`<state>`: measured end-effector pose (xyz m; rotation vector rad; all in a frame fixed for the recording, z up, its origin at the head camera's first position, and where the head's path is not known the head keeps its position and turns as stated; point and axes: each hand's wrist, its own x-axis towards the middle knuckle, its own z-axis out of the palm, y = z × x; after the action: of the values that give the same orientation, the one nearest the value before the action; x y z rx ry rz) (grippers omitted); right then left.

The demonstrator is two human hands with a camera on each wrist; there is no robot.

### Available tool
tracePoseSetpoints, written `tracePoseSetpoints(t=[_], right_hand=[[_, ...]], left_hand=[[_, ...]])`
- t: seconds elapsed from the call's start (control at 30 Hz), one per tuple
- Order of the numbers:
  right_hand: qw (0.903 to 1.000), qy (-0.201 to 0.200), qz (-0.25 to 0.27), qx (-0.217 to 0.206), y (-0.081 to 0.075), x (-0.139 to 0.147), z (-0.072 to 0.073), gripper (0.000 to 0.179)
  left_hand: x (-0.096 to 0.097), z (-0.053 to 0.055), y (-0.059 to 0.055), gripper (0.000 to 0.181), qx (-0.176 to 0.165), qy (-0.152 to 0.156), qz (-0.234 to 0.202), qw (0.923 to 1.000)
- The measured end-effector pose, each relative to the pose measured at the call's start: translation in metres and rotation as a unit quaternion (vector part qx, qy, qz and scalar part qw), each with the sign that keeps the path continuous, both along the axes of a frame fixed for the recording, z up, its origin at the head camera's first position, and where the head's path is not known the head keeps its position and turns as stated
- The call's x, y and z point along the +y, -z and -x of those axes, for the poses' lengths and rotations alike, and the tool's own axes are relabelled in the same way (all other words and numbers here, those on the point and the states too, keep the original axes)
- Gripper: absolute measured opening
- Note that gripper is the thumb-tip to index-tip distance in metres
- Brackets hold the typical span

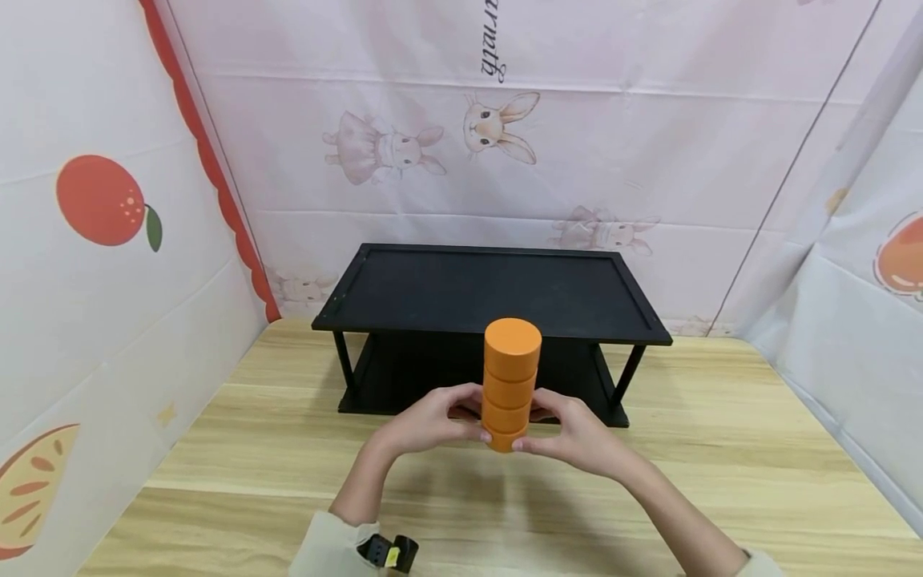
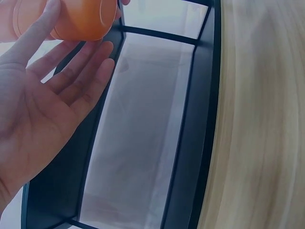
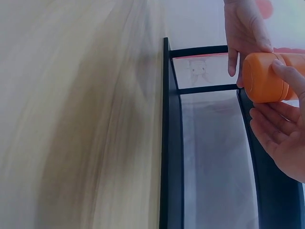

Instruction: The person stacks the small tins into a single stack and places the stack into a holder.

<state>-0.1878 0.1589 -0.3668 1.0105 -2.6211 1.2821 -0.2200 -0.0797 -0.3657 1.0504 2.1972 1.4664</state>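
Observation:
Both hands hold a tall orange cylinder [image 1: 510, 365] upright, with grooves ringing it at intervals. My left hand [image 1: 436, 421] grips its lower part from the left, thumb at the front. From the right, my right hand [image 1: 580, 433] grips the same lower section, its thumb also in front. In the left wrist view the cylinder's base [image 2: 88, 19] shows beyond the thumb, while the other fingers spread behind it. The right wrist view shows the rounded base [image 3: 262, 78] between both hands. Above the wooden table, the cylinder overlaps the front of a black two-level shelf [image 1: 497, 292].
The black shelf stands at the back of the wooden table [image 1: 238, 481], its lower board [image 1: 425, 369] beneath the raised top. A pink rabbit-print cloth [image 1: 649, 144] hangs behind it. White fruit-print cloths close off the left [image 1: 94, 336] and right [image 1: 851, 296] sides.

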Motion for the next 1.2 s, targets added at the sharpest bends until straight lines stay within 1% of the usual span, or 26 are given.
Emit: tracePoseSetpoints(t=[0.07, 0.17, 0.2, 0.3, 0.4, 0.6, 0.97, 1.2], right_hand=[[1.0, -0.001, 0.002, -0.002, -0.009, -0.003, -0.005, 0.047], [1.0, 0.002, 0.0, -0.008, -0.012, -0.004, -0.007, 0.046], [0.9999, 0.002, 0.0, -0.011, -0.013, -0.004, -0.007, 0.046], [0.9999, -0.002, 0.008, -0.015, -0.002, 0.0, 0.0, 0.048], [0.9999, -0.005, 0.011, -0.012, -0.001, 0.001, 0.003, 0.048], [1.0, -0.004, 0.006, 0.005, -0.002, 0.001, 0.006, 0.048], [0.9999, -0.002, 0.004, 0.014, -0.007, 0.0, 0.008, 0.048], [0.9999, 0.011, -0.006, 0.004, -0.011, -0.001, 0.009, 0.049]], left_hand=[[0.0, -0.005, -0.008, 0.04, 0.001, -0.001, 0.002, 1.0], [-0.001, -0.004, -0.007, 0.04, 0.005, -0.001, 0.004, 1.0], [-0.001, -0.001, -0.005, 0.04, 0.006, -0.001, 0.004, 1.0], [-0.002, 0.006, 0.005, 0.041, 0.008, 0.001, 0.003, 1.0], [-0.002, 0.007, 0.004, 0.041, 0.02, 0.002, 0.004, 0.9998], [-0.002, 0.009, 0.001, 0.041, 0.045, 0.001, 0.007, 0.999], [-0.004, 0.011, -0.002, 0.042, 0.035, 0.007, 0.0, 0.9994], [-0.005, 0.012, -0.004, 0.042, 0.032, 0.009, -0.008, 0.9994]])
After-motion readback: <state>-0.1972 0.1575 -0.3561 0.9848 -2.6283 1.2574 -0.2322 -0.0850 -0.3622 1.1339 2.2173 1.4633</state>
